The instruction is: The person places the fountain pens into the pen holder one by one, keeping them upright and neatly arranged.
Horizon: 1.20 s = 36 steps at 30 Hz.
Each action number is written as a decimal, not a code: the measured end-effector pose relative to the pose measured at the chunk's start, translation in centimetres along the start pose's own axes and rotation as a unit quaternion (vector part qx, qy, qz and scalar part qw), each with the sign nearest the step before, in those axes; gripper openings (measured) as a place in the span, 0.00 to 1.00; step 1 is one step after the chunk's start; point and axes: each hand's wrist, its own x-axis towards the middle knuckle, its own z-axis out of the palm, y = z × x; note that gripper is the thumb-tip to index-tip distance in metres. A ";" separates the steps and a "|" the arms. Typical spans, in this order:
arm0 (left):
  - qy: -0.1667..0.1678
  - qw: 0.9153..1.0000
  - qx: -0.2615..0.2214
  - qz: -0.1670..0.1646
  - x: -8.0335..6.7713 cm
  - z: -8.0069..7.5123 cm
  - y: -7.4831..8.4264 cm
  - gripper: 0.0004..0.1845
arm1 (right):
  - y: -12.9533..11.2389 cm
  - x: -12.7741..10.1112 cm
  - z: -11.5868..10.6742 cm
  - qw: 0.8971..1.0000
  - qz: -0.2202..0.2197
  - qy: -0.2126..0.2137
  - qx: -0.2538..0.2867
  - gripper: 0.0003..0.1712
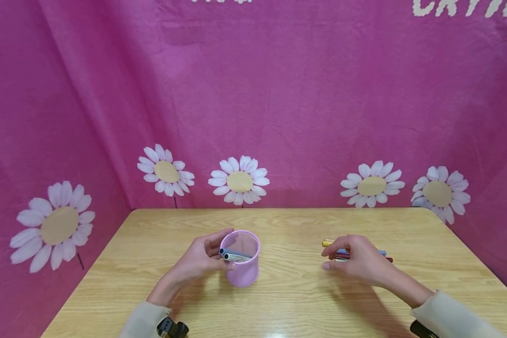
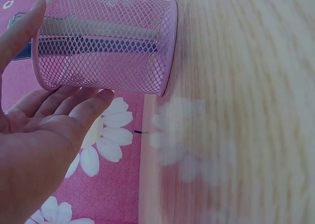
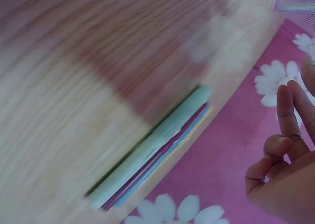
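Note:
A pink mesh pen cup point(image 1: 243, 274) stands upright on the table, with a few pens point(image 1: 238, 257) leaning inside it. My left hand point(image 1: 199, 258) holds the cup from its left side; in the left wrist view the thumb is at the rim and the fingers point(image 2: 91, 108) lie along the mesh wall. To the right, my right hand point(image 1: 359, 262) hovers above a small row of pens, its fingers loosely bent and holding nothing. A yellow pen point(image 1: 327, 242) pokes out past the fingers. In the right wrist view a light green pen point(image 3: 152, 145) lies beside dark red, blue and yellow ones.
Both hands are over a light wooden table point(image 1: 287, 300). Behind it and at the sides hangs a magenta cloth point(image 1: 279, 103) printed with white daisies. The table's back edge meets the cloth.

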 end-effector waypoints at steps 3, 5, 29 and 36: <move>0.001 1.000 0.001 0.000 -0.1 0.0 -0.1 0.49 | 0.9 -0.8 -0.5 1.000 0.012 0.004 0.016 0.14; 0.001 1.000 0.002 0.000 -0.1 0.0 -0.1 0.49 | 1.4 -1.3 -0.8 1.000 0.021 0.006 0.013 0.14; -0.002 1.000 0.005 -0.006 -0.1 0.0 0.0 0.49 | 7.7 -3.6 -3.3 0.984 0.035 -0.006 -0.172 0.21; -0.001 1.000 0.006 -0.012 0.0 0.0 0.1 0.48 | 8.0 -3.4 -2.9 0.987 0.030 -0.016 -0.157 0.17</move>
